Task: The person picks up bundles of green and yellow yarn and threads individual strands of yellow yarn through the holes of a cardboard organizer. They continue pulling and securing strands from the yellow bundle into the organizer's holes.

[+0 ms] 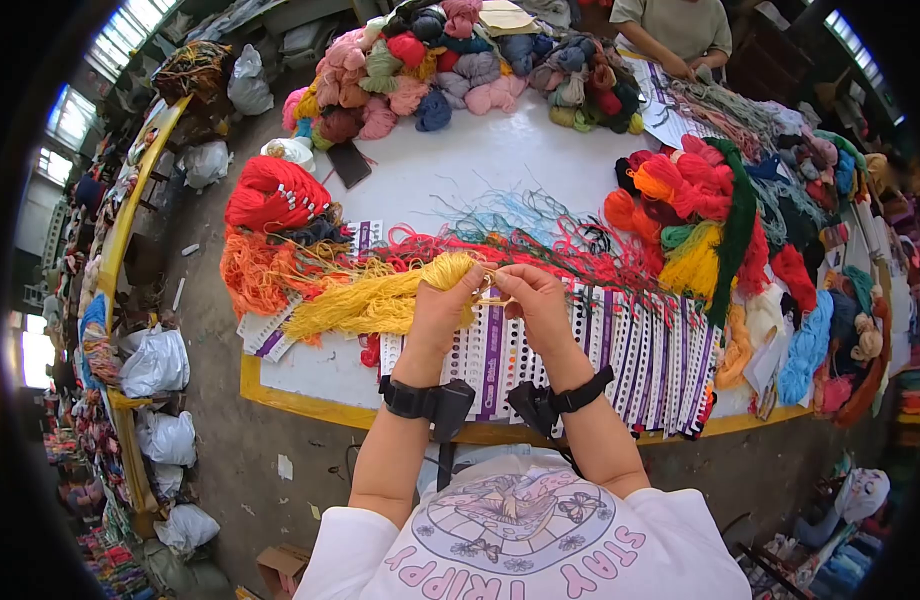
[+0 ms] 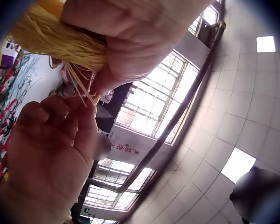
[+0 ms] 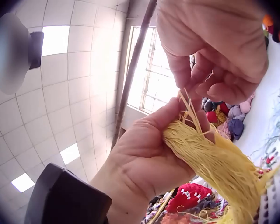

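Note:
A thick hank of yellow thread [image 1: 365,303] lies across the row of cards, its near end raised in my left hand [image 1: 442,312]. The fingers and thumb of that hand curl round the bundle in the right wrist view. My right hand [image 1: 536,305] faces it, thumb and fingertips pinching a few yellow strands [image 3: 189,108] drawn from the hank's end. Both hands' fingertips meet close together at these strands. Beneath the hands stands a row of white and purple punched thread cards [image 1: 495,365]. Red and green threads [image 1: 540,255] trail from the cards' far ends.
Red yarn [image 1: 270,195] and orange yarn [image 1: 252,270] sit to the left. Many coloured skeins [image 1: 410,75] heap along the table's back; another pile [image 1: 690,190] stands at the right. A dark phone [image 1: 349,165] lies back left. Another person [image 1: 675,35] sits across the table.

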{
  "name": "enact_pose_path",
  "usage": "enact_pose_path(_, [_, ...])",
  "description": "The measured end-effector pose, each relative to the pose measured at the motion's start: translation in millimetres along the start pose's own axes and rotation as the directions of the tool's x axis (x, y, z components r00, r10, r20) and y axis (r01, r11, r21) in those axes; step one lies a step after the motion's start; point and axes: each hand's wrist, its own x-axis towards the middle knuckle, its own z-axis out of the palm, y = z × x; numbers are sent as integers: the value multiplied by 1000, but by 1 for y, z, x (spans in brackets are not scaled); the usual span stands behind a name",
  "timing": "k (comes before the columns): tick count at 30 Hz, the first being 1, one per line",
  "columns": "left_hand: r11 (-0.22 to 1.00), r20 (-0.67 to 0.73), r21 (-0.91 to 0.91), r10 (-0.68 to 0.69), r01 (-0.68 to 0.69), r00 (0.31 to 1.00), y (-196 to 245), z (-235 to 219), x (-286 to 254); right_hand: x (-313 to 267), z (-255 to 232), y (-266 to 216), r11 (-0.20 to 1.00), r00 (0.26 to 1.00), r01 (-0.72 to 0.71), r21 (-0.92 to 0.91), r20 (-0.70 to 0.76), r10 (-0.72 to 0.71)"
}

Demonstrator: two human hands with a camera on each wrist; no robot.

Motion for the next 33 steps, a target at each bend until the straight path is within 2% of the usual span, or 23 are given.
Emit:
enact_pose_path(4, [989,-93,121,92,-80,991,-2,2,-2,-1,0,0,993,997,-69,93,-27,72])
enact_pose_path(7, [963,-71,235,151,-130,986,5,8,-5,-4,7,-5,983,997,-1,-183,-71,-13])
enact_pose_path(10, [984,-54,130,134,-126,990,-1,7,-3,-1,5,1,936,983,150,-319,-53,-176])
enact_pose_path(13, [997,-110,63,50,-44,993,-1,11,-6,-2,5,1,919,989,135,-371,-10,-149])
enact_pose_path(16, [999,-147,-1,37,-37,989,-4,6,-6,-2,4,0,984,998,18,-179,-63,-30])
enact_pose_path(19, [999,-109,33,39,-36,993,-9,-3,-5,0,-2,6,981,996,42,-190,-63,-55])
enact_pose_path(22, [960,-126,-279,-6,-29,992,-5,-8,-2,1,-8,10,951,946,289,-109,-120,-302])
enact_pose_path(23, [821,-138,-570,-138,35,981,-2,-19,3,-6,-7,-5,947,969,224,231,-161,-190])
enact_pose_path(24, [750,-113,-661,-64,-27,991,3,-41,7,-10,-29,-18,789,998,68,610,-46,-50])
enact_pose_path(25, [663,-97,-745,6,-77,995,10,-70,8,-14,-67,-27,676,993,93,731,-23,-112])
enact_pose_path(26, [545,-66,-832,84,-101,994,21,-102,5,-14,-144,-20,744,950,311,592,-202,-237])
enact_pose_path(27, [413,-49,-903,170,-116,984,32,-128,2,-30,-209,-34,681,857,515,521,-284,-430])
enact_pose_path(28, [481,-81,-857,231,-186,970,42,-142,-5,-66,-246,-55,796,564,601,-71,-668,-485])
enact_pose_path(29, [542,-109,-800,289,-257,951,46,-147,-10,-98,-279,-88,608,585,718,339,-767,-263])
enact_pose_path(30, [580,-1,-800,249,-150,968,39,-139,-8,-99,-281,-89,697,435,715,54,-816,-382])
enact_pose_path(31, [613,105,-789,209,-47,972,24,-124,-5,-95,-283,-92,727,292,646,-232,-805,-517])
enact_pose_path(32, [644,212,-763,163,59,964,8,-106,-3,-83,-262,-81,769,382,506,-390,-699,-605])
enact_pose_path(33, [726,125,-671,-87,149,988,-18,-82,2,-71,-241,-72,735,461,380,-561,-574,-677])
